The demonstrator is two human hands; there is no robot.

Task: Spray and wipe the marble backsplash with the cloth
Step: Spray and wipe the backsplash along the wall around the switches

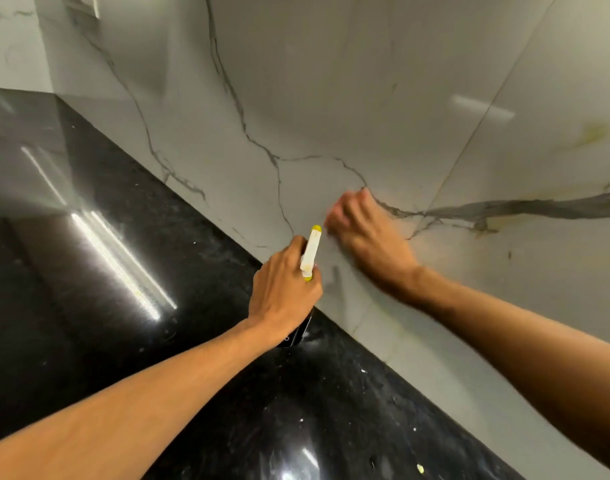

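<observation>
- Left hand (283, 289): fingers grip the bottle (311, 250), nozzle aimed at 12 o'clock toward the backsplash (331, 98).
- Right hand (367, 235): on backsplash, 2 o'clock of bottle; fingers blurred, state undeterminable.
</observation>
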